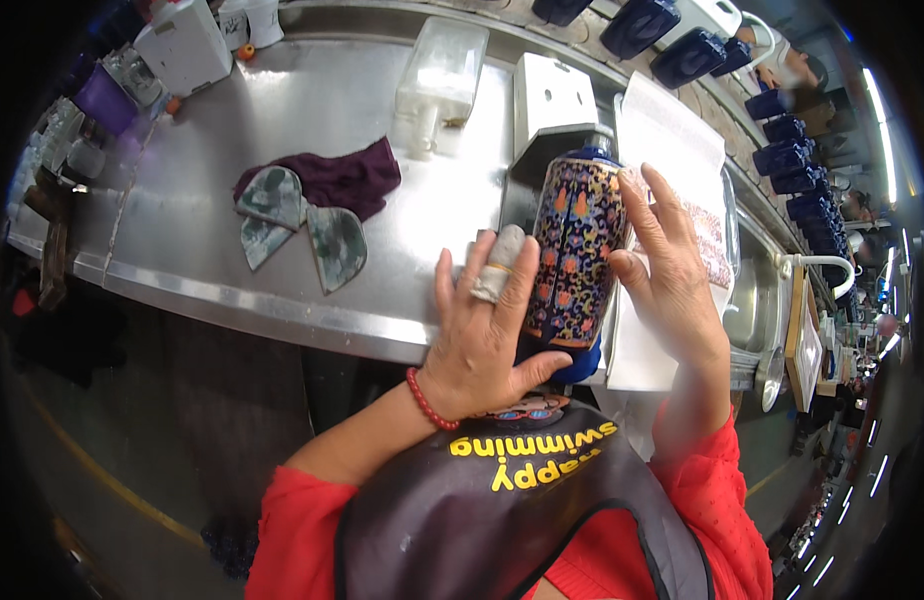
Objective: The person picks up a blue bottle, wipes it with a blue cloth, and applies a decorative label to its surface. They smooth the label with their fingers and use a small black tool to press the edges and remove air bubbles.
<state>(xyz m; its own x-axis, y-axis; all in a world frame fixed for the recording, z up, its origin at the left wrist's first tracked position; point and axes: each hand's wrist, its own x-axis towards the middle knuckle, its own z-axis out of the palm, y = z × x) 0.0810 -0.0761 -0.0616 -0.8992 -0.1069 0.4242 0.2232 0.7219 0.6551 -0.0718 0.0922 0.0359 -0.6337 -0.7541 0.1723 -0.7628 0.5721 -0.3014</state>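
Note:
A dark blue bottle (577, 250) with a colourful floral pattern lies between my two hands, its neck pointing away from me. My left hand (487, 330) is open along the bottle's left side, fingers spread; one finger is wrapped in grey cloth (497, 265) held by a rubber band. On the right, my right hand (672, 260) has its fingers stretched out, the fingertips at the bottle's upper right edge. Whether each palm presses on the bottle is hard to see. Blue material (580, 366) shows beneath the bottle's near end.
On the metal table (182, 230) lie a maroon cloth (347, 175) and green mottled scrapers (336, 245). Beyond stand a clear container (442, 70) and a white box (554, 95). White paper sheets (672, 125) lie right, beside a sink (750, 300). Dark blue bottles (687, 62) line the far rack.

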